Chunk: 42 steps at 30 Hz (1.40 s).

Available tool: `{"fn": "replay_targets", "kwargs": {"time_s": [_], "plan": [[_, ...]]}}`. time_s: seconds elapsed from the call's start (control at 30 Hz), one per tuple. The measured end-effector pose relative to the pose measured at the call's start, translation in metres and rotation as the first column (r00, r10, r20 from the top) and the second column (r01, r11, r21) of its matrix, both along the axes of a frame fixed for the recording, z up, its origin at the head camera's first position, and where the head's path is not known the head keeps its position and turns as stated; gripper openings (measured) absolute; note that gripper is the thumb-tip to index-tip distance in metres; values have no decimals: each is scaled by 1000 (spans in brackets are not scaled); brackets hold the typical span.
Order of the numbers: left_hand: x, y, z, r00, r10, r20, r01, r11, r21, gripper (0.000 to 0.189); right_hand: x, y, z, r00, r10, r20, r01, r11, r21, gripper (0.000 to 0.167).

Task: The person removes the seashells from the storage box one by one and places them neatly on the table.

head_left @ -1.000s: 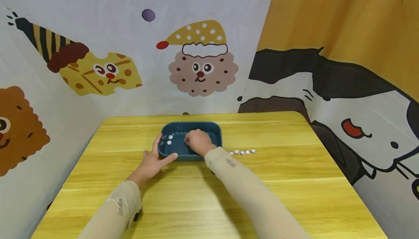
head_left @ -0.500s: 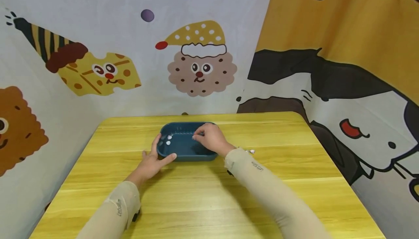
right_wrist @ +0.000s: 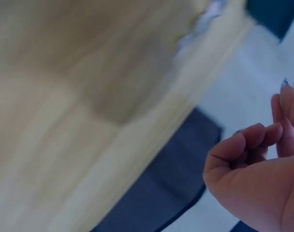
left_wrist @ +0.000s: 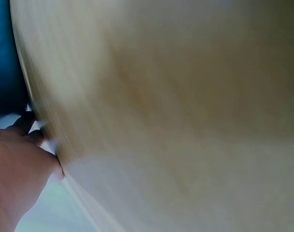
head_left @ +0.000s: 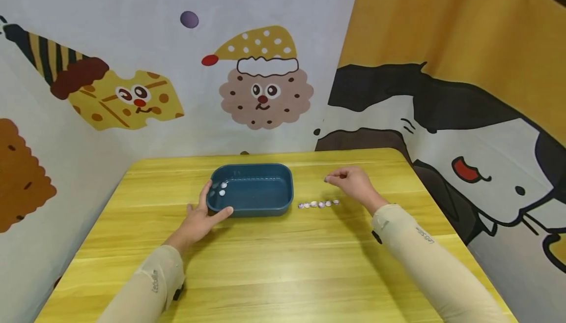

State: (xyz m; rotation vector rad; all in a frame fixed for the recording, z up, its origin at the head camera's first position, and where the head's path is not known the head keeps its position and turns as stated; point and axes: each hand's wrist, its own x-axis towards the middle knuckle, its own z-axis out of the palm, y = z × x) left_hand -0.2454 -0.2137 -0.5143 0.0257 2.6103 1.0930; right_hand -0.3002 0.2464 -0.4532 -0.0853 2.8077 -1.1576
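Note:
A dark blue rectangular tray (head_left: 258, 211) stands on the wooden table. My left hand (head_left: 197, 222) rests against its near left corner, thumb along the front wall and fingers spread at the left side. Two small white shell-like pieces, a farther shell (head_left: 223, 185) and a nearer shell (head_left: 222, 193), lie inside at the left end. Right of the tray, several whitish-purple shells form a row (head_left: 321, 204) on the table. Above and beyond the row's right end, my right hand (head_left: 353, 183) pinches a tiny shell (head_left: 326, 179) between thumb and fingertip; the fingers mostly cover it.
The yellow wood-grain table (head_left: 274, 269) has rounded far corners. Behind it hangs a white and orange cartoon-print cloth (head_left: 150, 18). Both wrist views are blurred and mostly show table surface; in the right one, the tray's corner (right_wrist: 277, 14) appears at top right.
My right hand has lifted out of the tray and moved right, past the row of shells, which it had partly covered. The left hand stays at the tray's corner; the head view has shifted slightly.

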Motion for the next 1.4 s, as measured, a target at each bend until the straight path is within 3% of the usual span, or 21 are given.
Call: {"fn": "replay_targets", "kwargs": {"time_s": [0.2, 0.67, 1.03, 1.4], "plan": [[-1, -2, -3, 1000, 4, 0, -4, 1000, 3, 115, 4, 26, -13, 999, -9, 38, 7, 999, 51, 29], [-3, 3, 2, 1000, -9, -17, 9, 1000, 15, 116, 0, 42, -33, 998, 10, 54, -16, 994, 107, 26], [-1, 2, 2, 1000, -3, -3, 3, 1000, 5, 117, 3, 39, -36, 998, -1, 65, -5, 996, 89, 26], [-3, 0, 0, 1000, -2, -3, 2, 1000, 10, 116, 8, 46, -37, 999, 20, 49, -29, 985, 170, 22]]}}
